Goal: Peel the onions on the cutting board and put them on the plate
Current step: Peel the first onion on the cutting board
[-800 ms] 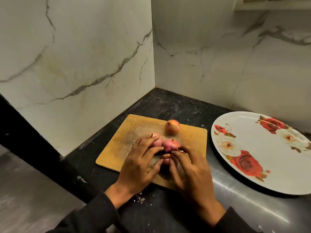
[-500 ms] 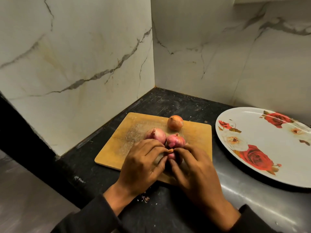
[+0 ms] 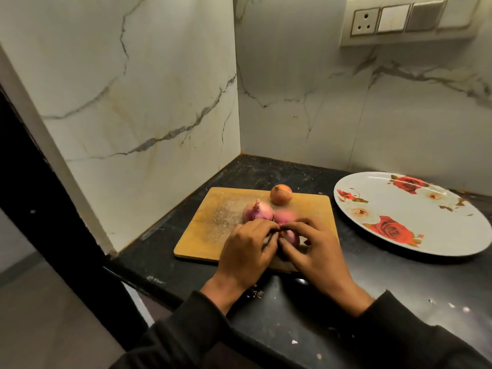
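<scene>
1. Two white marble walls (image 3: pixel 149 83) with grey and brown veins meet in a corner beyond the hands.
2. A black, speckled table (image 3: pixel 287 315) fills that corner under the hands.
3. A white switch panel (image 3: pixel 407 20) with a socket sits high on the wall, up and right of the hands.
4. Grey floor (image 3: pixel 40 315) lies lower left of the hands.
5. Light is dim and warm.

Place: a home kitchen corner.
Signs: black stone counter (image 3: pixel 279 171) meeting marble-look walls (image 3: pixel 133 102); switch and socket panel (image 3: pixel 410 20) above counter; cutting board (image 3: pixel 213 230) and rose-patterned plate (image 3: pixel 431 235) on counter.
</scene>
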`<state>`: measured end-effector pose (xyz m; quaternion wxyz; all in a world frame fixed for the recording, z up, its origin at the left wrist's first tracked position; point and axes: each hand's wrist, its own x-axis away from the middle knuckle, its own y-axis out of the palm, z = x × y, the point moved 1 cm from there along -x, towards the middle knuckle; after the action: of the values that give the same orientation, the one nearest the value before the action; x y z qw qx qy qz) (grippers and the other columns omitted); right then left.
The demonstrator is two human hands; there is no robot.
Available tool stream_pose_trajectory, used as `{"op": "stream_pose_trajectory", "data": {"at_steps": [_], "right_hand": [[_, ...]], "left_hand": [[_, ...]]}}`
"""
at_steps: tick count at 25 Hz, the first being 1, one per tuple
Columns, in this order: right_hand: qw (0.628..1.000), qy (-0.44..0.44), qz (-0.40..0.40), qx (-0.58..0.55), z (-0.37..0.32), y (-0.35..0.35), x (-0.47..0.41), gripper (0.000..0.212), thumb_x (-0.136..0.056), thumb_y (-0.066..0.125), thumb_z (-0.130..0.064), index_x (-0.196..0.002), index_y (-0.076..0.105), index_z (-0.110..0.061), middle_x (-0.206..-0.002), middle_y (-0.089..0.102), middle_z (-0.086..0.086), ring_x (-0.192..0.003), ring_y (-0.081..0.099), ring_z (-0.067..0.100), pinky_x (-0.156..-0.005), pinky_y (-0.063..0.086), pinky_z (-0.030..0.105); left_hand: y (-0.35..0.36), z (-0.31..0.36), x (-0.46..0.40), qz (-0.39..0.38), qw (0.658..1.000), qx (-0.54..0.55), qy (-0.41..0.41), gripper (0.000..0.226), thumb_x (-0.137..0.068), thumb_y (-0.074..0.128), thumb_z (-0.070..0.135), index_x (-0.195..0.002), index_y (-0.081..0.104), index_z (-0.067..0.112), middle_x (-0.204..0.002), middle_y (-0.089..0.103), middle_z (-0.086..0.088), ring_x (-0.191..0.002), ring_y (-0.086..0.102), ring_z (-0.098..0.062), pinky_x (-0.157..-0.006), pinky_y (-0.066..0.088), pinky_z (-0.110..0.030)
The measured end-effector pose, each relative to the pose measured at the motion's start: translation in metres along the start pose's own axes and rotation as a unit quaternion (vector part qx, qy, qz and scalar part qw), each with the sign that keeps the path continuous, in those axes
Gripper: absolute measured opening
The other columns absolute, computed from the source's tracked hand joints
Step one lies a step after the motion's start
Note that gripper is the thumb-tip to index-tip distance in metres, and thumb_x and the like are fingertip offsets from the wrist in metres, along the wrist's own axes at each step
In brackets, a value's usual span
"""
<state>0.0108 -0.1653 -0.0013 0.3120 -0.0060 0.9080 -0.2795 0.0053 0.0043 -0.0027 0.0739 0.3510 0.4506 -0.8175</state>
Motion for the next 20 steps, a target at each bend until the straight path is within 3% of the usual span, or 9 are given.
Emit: {"op": "stream_pose_trajectory", "data": {"at_steps": [5, 10, 14, 17, 20], "right_hand": [[1.000, 0.017, 0.017, -0.002, -0.012, -0.003, -0.009, 0.016, -0.079, 0.083, -0.019, -0.086, 0.073, -0.030, -0.090, 0.064, -0.016, -0.085, 0.062, 0.002, -0.069, 0.039, 0.007], [0.998, 0.048, 0.040, 0.012, -0.006, -0.005, -0.011, 0.018, -0.082, 0.080, -0.010, -0.082, 0.073, -0.027, -0.082, 0.068, -0.014, -0.079, 0.063, 0.004, -0.069, 0.051, 0.026], [0.993, 0.081, 0.068, -0.050, -0.011, -0.006, -0.013, 0.031, -0.087, 0.072, -0.004, -0.081, 0.067, -0.034, -0.081, 0.069, -0.016, -0.076, 0.064, -0.003, -0.066, 0.047, 0.010], [0.988, 0.084, 0.058, -0.117, -0.016, -0.001, -0.015, 0.026, -0.090, 0.069, -0.004, -0.084, 0.070, -0.030, -0.079, 0.072, -0.013, -0.077, 0.066, 0.000, -0.068, 0.050, 0.014], [0.976, 0.101, 0.015, -0.190, -0.021, 0.000, -0.016, 0.012, -0.090, 0.070, -0.011, -0.089, 0.073, -0.022, -0.085, 0.075, -0.006, -0.080, 0.070, 0.008, -0.071, 0.055, 0.020]], "left_hand": [[-0.004, 0.001, -0.002, 0.007, 0.999, 0.026, -0.021, 0.014, -0.098, 0.058, 0.026, -0.108, 0.067, 0.022, -0.097, 0.072, 0.004, -0.086, 0.066, -0.011, -0.075, 0.055, -0.037], [-0.003, 0.002, -0.003, -0.013, 0.999, 0.035, 0.004, 0.035, -0.099, 0.048, 0.044, -0.123, 0.064, 0.024, -0.108, 0.072, 0.004, -0.095, 0.066, -0.011, -0.083, 0.054, -0.037], [0.000, 0.005, -0.002, -0.052, 0.997, -0.004, 0.049, 0.068, -0.088, 0.050, 0.071, -0.138, 0.055, 0.024, -0.120, 0.070, 0.002, -0.104, 0.064, -0.016, -0.088, 0.050, -0.035], [-0.001, 0.003, -0.002, -0.036, 0.997, 0.046, 0.044, 0.068, -0.087, 0.060, 0.061, -0.139, 0.051, 0.020, -0.122, 0.069, 0.001, -0.106, 0.066, -0.016, -0.088, 0.051, -0.029], [-0.003, 0.001, -0.001, -0.032, 0.995, 0.091, 0.009, 0.067, -0.084, 0.058, 0.060, -0.134, 0.041, 0.019, -0.109, 0.069, -0.001, -0.094, 0.068, -0.016, -0.078, 0.055, -0.026]]}}
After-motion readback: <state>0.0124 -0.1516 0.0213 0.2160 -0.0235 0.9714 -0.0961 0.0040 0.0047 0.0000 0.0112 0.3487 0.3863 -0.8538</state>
